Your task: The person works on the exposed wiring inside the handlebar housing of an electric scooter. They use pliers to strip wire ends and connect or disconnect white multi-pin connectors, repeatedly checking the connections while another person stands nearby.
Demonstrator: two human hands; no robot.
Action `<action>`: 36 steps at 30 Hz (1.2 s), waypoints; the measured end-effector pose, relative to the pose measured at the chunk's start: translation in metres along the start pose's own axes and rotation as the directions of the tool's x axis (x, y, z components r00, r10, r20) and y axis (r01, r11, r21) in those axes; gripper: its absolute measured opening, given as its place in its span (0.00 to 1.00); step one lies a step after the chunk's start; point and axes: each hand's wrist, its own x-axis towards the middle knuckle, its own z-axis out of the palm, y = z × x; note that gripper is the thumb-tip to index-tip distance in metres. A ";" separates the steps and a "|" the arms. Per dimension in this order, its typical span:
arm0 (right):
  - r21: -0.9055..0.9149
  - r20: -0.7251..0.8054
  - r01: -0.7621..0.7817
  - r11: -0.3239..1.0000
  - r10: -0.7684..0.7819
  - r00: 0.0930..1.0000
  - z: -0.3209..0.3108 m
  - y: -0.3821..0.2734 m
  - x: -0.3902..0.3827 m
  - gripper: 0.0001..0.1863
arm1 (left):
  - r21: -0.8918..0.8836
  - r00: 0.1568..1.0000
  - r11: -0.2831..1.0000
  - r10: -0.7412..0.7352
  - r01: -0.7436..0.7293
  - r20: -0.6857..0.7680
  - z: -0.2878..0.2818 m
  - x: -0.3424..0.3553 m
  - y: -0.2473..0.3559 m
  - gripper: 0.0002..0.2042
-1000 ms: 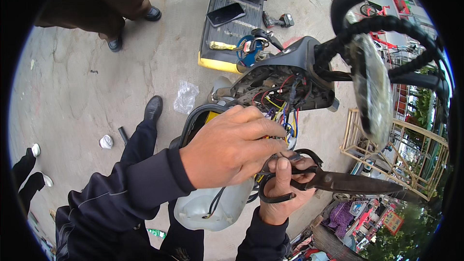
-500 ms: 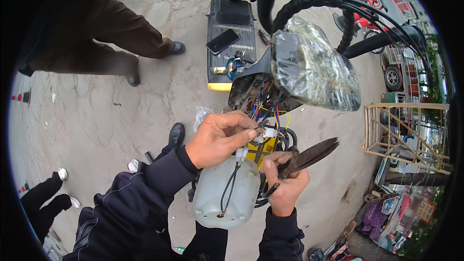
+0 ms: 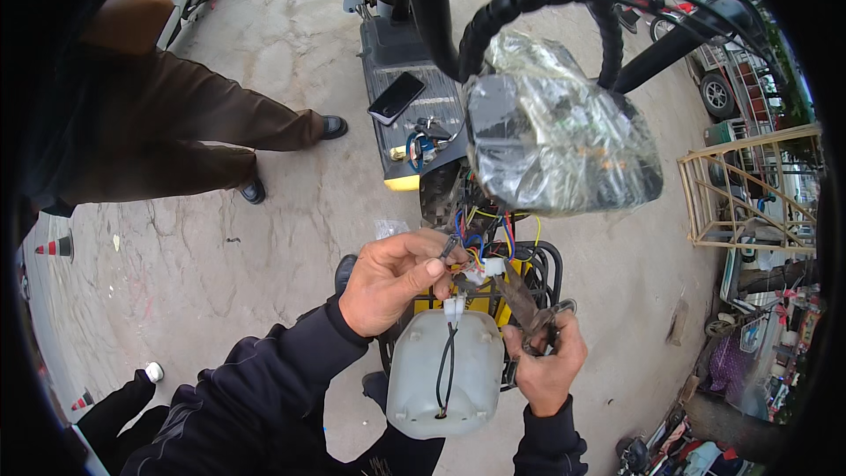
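My left hand (image 3: pixel 392 278) pinches a short black wire end (image 3: pixel 449 247) between thumb and fingers, beside a bundle of thin coloured wires (image 3: pixel 480 234). Dark, worn scissors (image 3: pixel 526 307) are in my right hand (image 3: pixel 553 361), their blades pointing up and left toward the wires. A white plug connector (image 3: pixel 493 266) sits among the wires, close to the blade tips. Below both hands, a translucent whitish lamp housing (image 3: pixel 443 379) has two black leads rising to white connectors (image 3: pixel 454 307). Part of the wire bundle is hidden behind my left fingers.
A plastic-wrapped display (image 3: pixel 564 137) and black handlebar (image 3: pixel 432 9) of a scooter rise ahead. On its footboard (image 3: pixel 388 53) lie a phone (image 3: pixel 397 99) and keys (image 3: pixel 427 137). A person in brown trousers (image 3: pixel 203 115) stands left. A wooden frame (image 3: pixel 749 185) stands right.
The scissors have swung from pointing up and right to pointing up and left, with their blades now by the wires. My left hand still holds the black wire end. The whole view has shifted.
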 end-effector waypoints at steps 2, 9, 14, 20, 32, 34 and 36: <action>-0.101 -0.020 0.064 0.993 -0.066 0.998 0.004 0.010 0.010 0.22 | -0.038 0.997 0.997 0.063 -0.062 0.040 -0.005 -0.001 -0.010 0.07; -0.173 -0.022 0.182 0.968 -0.189 0.982 0.008 0.046 0.021 0.16 | -0.047 0.947 0.957 0.291 -0.287 0.134 -0.025 0.011 -0.036 0.06; -0.166 0.043 0.187 0.968 -0.183 0.982 0.009 0.053 0.027 0.17 | -0.138 0.928 0.948 0.310 -0.286 0.209 -0.025 0.017 -0.040 0.05; 0.227 -0.006 0.199 0.953 -0.203 0.979 0.006 0.020 0.021 0.17 | 0.135 0.864 0.878 0.405 -0.459 0.299 -0.021 0.018 -0.049 0.06; 0.128 -0.102 0.537 0.834 -0.528 0.843 0.059 -0.037 0.045 0.14 | 0.287 0.841 0.824 0.356 -0.488 0.408 -0.025 0.017 -0.053 0.05; 0.014 -0.167 0.610 0.792 -0.600 0.783 0.057 -0.038 0.044 0.13 | 0.306 0.840 0.815 0.354 -0.493 0.411 -0.023 0.020 -0.052 0.06; 0.008 -0.142 0.609 0.793 -0.602 0.786 0.055 -0.039 0.039 0.15 | 0.340 0.814 0.764 0.394 -0.548 0.426 -0.022 0.023 -0.050 0.07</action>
